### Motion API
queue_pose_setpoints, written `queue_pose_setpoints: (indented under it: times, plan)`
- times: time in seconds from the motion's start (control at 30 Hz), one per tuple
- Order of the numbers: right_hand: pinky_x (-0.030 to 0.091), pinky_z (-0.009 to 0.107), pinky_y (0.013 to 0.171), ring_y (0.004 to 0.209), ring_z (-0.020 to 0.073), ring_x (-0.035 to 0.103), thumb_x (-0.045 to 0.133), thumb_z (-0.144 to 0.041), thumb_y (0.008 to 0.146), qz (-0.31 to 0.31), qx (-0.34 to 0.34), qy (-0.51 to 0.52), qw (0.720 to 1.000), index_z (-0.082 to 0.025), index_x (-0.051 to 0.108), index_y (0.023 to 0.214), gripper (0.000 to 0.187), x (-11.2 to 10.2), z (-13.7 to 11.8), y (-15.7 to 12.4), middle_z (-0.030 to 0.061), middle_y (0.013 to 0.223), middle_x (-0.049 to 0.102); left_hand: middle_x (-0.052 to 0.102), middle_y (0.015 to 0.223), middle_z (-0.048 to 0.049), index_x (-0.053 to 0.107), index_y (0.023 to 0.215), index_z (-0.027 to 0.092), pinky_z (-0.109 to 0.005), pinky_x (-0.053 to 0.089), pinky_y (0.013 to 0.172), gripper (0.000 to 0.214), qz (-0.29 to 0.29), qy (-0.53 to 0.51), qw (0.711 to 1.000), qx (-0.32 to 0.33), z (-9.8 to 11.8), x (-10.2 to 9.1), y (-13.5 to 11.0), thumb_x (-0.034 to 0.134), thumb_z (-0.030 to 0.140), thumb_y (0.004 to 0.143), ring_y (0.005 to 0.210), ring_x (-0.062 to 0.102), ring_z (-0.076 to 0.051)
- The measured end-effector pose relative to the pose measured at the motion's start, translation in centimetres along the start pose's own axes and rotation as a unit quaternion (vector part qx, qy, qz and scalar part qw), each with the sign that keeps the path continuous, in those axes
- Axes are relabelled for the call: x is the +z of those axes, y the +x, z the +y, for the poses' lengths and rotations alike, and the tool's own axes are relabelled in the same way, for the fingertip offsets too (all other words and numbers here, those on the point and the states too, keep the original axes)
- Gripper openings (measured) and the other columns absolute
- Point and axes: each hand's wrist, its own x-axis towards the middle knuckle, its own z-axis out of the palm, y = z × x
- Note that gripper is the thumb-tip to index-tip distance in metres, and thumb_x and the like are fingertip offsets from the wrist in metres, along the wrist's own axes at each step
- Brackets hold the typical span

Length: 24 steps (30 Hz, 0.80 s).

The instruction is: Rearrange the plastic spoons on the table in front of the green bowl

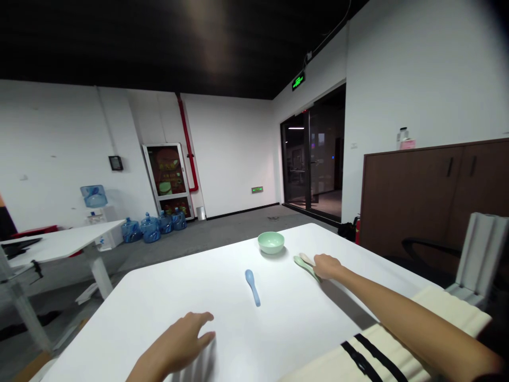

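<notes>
My right hand reaches to the right part of the white table, its fingers closed round the handle of a beige spoon. Right alongside, partly under the hand, lies a light green spoon. A blue spoon rests on its own near the middle, bowl end pointing away from me. Farther back stands a pale green bowl, upright, with nothing visible in it. My left hand is over the near left of the table, thumb and fingers apart, holding nothing.
A cream cloth item with black straps lies at the table's near right edge, under my right forearm. Beyond it are a dark chair and a brown cabinet. Another white table and blue water jugs stand at left.
</notes>
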Motion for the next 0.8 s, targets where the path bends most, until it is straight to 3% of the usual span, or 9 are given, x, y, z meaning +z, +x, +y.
queue_pose_setpoints:
  times: [0.8]
  plan:
    - [0.043,0.030,0.068,0.087,0.0243,0.062,0.050,-0.031,0.083,0.054,-0.001,-0.007,0.999,-0.014,0.065,0.093,0.026,-0.86,-0.66,-0.48,0.0153,0.097,0.064,0.059,0.126,-0.0067,0.056,0.124,0.029,-0.040,0.040,0.096,0.058,-0.006,-0.003,1.000,-0.007,-0.10,0.14,0.21,0.041,0.062,0.079,0.115,0.054,-0.028]
